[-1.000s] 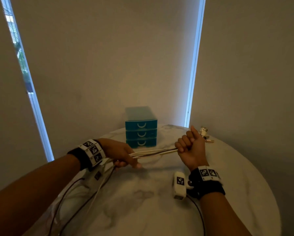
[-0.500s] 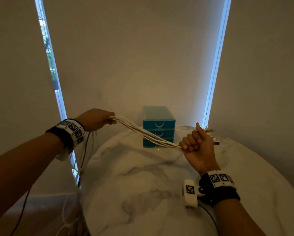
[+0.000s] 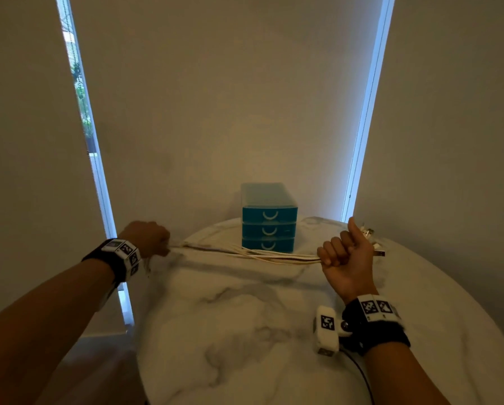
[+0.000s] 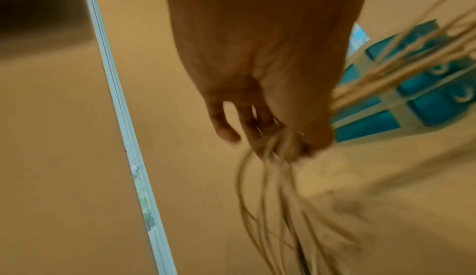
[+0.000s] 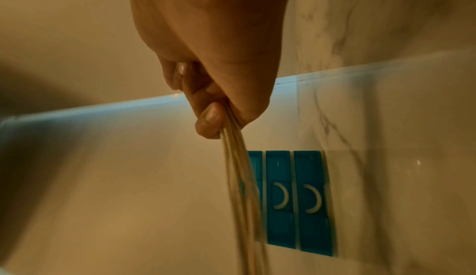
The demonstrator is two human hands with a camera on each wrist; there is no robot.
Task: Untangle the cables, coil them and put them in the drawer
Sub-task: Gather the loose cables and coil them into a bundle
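- Stretching between both hands, a bundle of white cables (image 3: 244, 254) runs nearly level just above the marble desk (image 3: 244, 331), passing in front of the blue drawer unit (image 3: 269, 217).
- Left hand (image 3: 148, 236): held out past the desk's left edge, knuckles up, its grip closed round the left part of the bundle. In the left wrist view the fingers (image 4: 260, 120) curl over the strands, and loose ends of the cables (image 4: 278, 198) hang down below the hand; that view is blurred.
- Right hand (image 3: 347, 258): above the right side of the desk, palm turned up, fist closed on the right part of the bundle with the thumb raised. In the right wrist view the fingers (image 5: 208, 116) press the cables (image 5: 242, 177) against the palm.
- Behind the right hand, a few connector ends (image 3: 370, 241) stick out past the fist; whether they rest on the desk I cannot tell.
- Drawer unit: three blue drawers stacked, each with a pale curved handle, all pushed in. It stands at the far edge of the desk against the wall.
- Each wrist wears a black band with white square-patterned markers (image 3: 376, 306); a small white camera block (image 3: 326, 328) sits at the right wrist, a dark lead trailing from it.
- Pale blinds cover the wall behind, with narrow strips of daylight (image 3: 81, 112) at left and right.
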